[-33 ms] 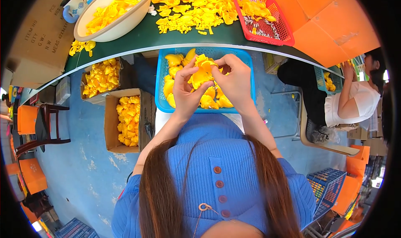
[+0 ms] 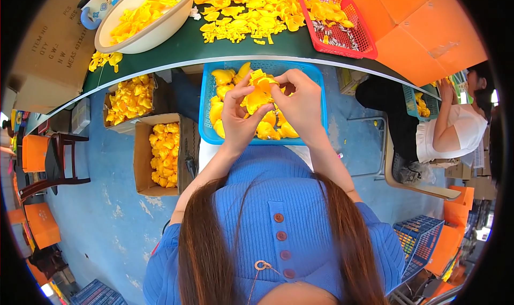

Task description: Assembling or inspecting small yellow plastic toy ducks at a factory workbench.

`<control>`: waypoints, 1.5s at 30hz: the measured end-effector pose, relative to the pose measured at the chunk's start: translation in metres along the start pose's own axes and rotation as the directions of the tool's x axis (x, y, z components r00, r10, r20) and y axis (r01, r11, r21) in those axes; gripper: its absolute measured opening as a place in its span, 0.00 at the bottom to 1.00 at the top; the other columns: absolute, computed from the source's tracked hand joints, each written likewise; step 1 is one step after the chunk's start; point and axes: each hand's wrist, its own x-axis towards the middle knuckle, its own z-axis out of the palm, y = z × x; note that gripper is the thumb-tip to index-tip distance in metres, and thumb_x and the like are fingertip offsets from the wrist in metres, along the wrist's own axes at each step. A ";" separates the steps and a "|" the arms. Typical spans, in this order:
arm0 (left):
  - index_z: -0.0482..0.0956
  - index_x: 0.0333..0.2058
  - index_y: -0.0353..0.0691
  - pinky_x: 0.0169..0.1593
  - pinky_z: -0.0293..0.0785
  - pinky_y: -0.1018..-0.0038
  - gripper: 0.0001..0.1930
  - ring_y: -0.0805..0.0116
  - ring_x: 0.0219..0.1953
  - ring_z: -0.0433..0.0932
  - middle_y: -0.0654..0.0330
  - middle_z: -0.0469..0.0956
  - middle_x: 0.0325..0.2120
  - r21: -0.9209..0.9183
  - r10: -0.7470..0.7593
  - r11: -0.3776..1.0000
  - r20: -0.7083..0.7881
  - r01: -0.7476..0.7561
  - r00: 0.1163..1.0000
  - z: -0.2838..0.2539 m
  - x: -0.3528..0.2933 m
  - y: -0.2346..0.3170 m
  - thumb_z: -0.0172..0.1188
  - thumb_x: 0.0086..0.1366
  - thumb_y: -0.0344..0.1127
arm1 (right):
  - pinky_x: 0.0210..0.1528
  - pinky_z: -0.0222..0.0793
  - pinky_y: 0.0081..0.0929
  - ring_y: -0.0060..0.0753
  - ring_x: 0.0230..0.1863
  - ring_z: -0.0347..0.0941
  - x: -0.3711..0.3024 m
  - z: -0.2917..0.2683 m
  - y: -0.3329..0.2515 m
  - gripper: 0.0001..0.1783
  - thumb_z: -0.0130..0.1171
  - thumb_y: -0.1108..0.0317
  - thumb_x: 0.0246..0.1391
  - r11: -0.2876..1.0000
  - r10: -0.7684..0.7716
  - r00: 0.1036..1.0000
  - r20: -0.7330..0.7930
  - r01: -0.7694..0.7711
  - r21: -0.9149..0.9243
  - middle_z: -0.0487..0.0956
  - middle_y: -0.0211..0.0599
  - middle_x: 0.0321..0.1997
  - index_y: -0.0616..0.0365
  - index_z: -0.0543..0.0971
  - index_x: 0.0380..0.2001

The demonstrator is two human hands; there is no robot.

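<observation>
Between my two hands is a yellow plastic part (image 2: 259, 97), a curved shell with a small blocky piece at its top. My left hand (image 2: 239, 114) closes on its left side, thumb below and fingers behind. My right hand (image 2: 298, 102) pinches its right side with thumb and forefinger near the top. Both hands are over a blue plastic basket (image 2: 204, 124) at my lap. Several rounded yellow parts (image 2: 269, 130) lie in that basket, partly hidden by my hands.
A green table (image 2: 160, 64) spans the far side, bearing loose yellow pieces (image 2: 251, 10), a cream basin (image 2: 182, 8) and a red basket (image 2: 369, 50) with small metal cylinders. Cardboard boxes (image 2: 140, 166) of yellow parts stand at left. A co-worker (image 2: 450, 125) sits at right.
</observation>
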 end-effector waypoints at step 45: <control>0.65 0.45 0.40 0.43 0.79 0.75 0.25 0.61 0.52 0.71 0.47 0.62 0.56 0.221 0.156 0.962 0.021 -0.157 0.987 0.003 0.002 0.006 0.67 0.49 0.23 | 0.23 0.68 0.25 0.33 0.18 0.74 0.022 -0.011 -0.018 0.08 0.57 0.71 0.36 0.957 0.120 0.961 0.248 -0.045 -0.285 0.75 0.44 0.16 0.67 0.75 0.17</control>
